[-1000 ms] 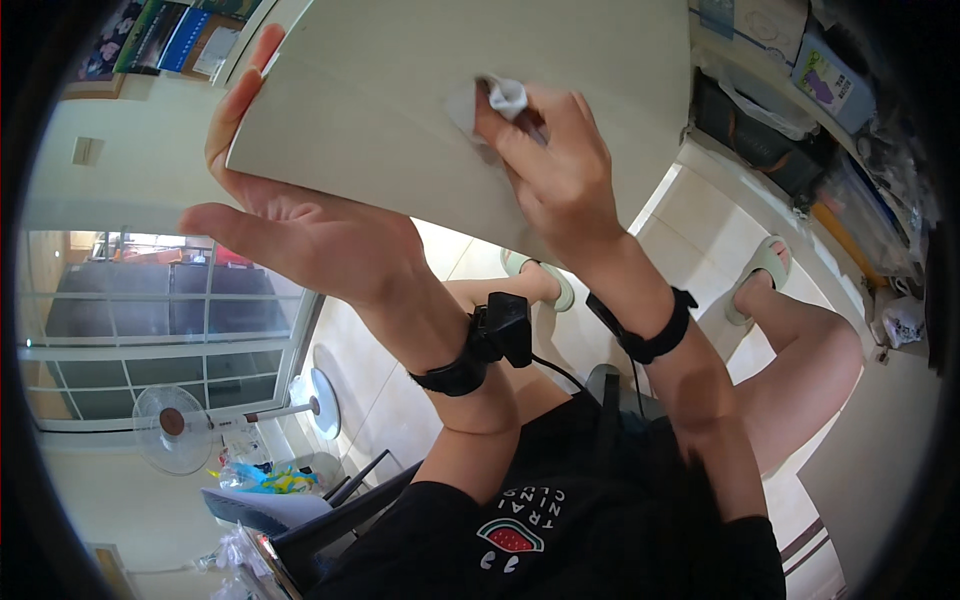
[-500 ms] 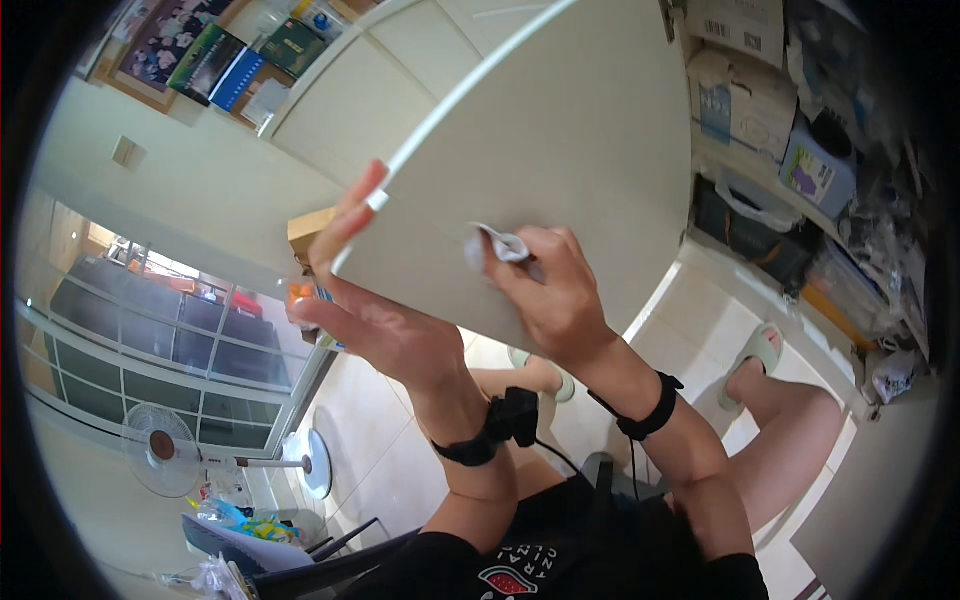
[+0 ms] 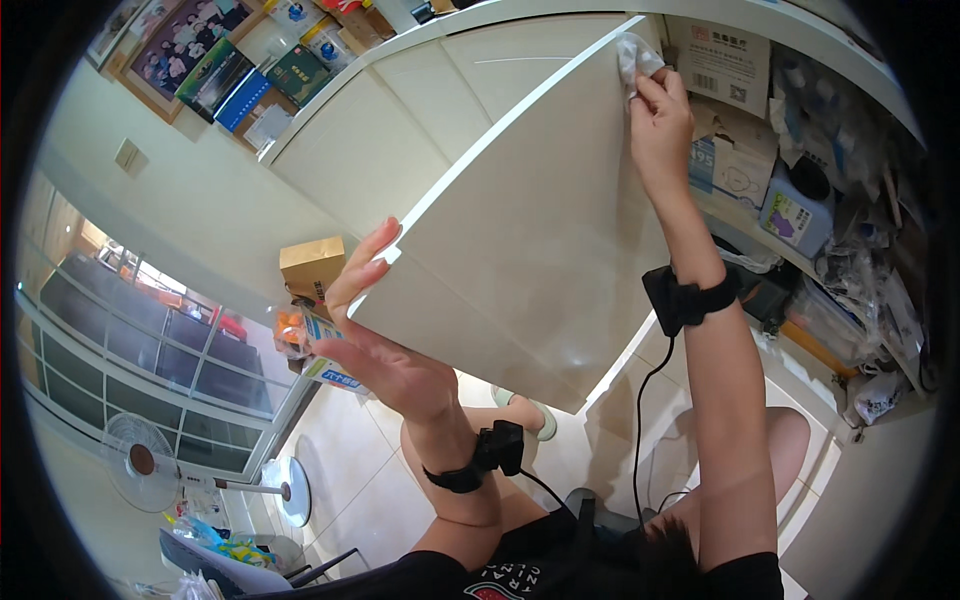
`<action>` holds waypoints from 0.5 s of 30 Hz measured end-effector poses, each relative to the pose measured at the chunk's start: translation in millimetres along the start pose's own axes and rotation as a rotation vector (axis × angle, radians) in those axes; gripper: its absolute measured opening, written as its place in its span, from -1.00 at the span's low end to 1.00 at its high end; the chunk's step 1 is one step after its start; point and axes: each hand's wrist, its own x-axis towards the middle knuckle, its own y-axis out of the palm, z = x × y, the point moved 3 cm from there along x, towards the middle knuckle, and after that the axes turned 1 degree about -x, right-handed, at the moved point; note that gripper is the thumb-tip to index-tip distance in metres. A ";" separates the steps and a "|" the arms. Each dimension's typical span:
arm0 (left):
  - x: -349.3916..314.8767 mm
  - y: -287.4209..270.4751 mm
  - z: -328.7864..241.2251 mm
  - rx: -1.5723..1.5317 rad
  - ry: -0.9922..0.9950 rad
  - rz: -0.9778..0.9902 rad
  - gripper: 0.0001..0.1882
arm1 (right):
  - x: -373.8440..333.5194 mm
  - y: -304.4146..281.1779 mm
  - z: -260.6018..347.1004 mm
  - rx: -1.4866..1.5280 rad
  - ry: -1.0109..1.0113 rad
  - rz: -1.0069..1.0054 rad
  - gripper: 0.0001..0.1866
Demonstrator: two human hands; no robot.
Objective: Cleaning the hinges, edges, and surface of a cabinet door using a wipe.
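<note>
A pale cabinet door (image 3: pixel 520 240) stands swung open in front of me. My left hand (image 3: pixel 390 365) holds its outer edge, fingertips curled at the small white tab (image 3: pixel 390 254) and thumb spread apart from them. Part of the palm is hidden by the door's lower corner. At the far upper corner of the door, my right hand (image 3: pixel 662 135) pinches a crumpled white wipe (image 3: pixel 636 62) and presses it on the panel by the top edge. Black straps with small devices circle both wrists.
Open shelves on the right hold cardboard boxes (image 3: pixel 728 150), a blue-purple bottle (image 3: pixel 798 208) and plastic bags. Behind the left hand are a brown box (image 3: pixel 310 265) and a bag of orange things (image 3: pixel 292 332). A fan (image 3: pixel 145 460) stands at lower left. Books (image 3: pixel 245 85) lie on the countertop.
My right hand has carried the wipe from the door's lower middle up and right to its top far corner, the arm now stretched out. My left hand stays at the edge; the view has shifted.
</note>
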 end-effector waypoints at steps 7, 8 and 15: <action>-5.4 1.2 -7.3 0.012 -0.006 -0.004 -0.35 | -96.2 6.3 124.2 0.470 -0.130 0.304 -0.88; -5.3 -0.1 -7.2 0.031 -0.026 -0.030 -0.36 | -97.2 3.1 127.0 0.465 -0.129 0.299 -0.88; 2.8 -6.8 -3.1 0.101 0.010 -0.053 -0.32 | -19.2 5.6 42.6 0.100 -0.095 0.140 -0.72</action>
